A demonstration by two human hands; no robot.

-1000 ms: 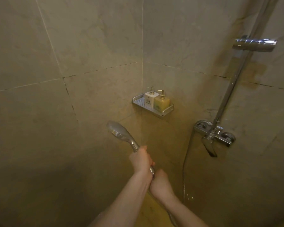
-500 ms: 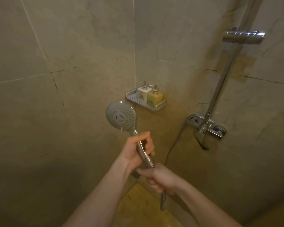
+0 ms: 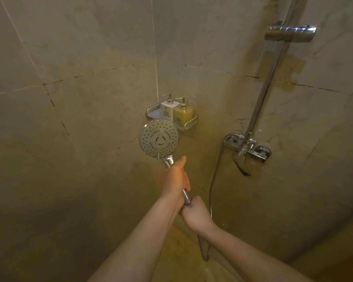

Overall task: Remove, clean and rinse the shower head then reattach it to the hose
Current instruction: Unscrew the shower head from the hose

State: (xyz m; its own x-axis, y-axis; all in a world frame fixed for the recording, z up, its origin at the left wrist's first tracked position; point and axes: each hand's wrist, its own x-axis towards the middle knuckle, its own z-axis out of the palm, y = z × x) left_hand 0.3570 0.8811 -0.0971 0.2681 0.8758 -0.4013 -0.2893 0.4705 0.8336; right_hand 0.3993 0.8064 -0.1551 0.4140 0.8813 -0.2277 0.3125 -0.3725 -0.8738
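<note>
A chrome shower head (image 3: 159, 138) stands upright in the middle of the view, its round nozzle face turned toward me. My left hand (image 3: 176, 178) grips the handle just below the head. My right hand (image 3: 196, 214) grips the bottom end of the handle, where the hose joins it. The metal hose (image 3: 212, 180) hangs below my right hand in a loop and climbs to the mixer tap (image 3: 246, 148) on the right wall.
A corner shelf (image 3: 189, 125) behind the shower head carries a white pump bottle (image 3: 168, 111) and a yellow pump bottle (image 3: 183, 113). A chrome riser rail (image 3: 267, 86) with an empty holder (image 3: 290, 33) runs up the right wall. Tiled walls close in on both sides.
The shower head has turned from edge-on to face me and has risen. My left hand has shifted up along the handle, and my right hand has closed round the hose joint.
</note>
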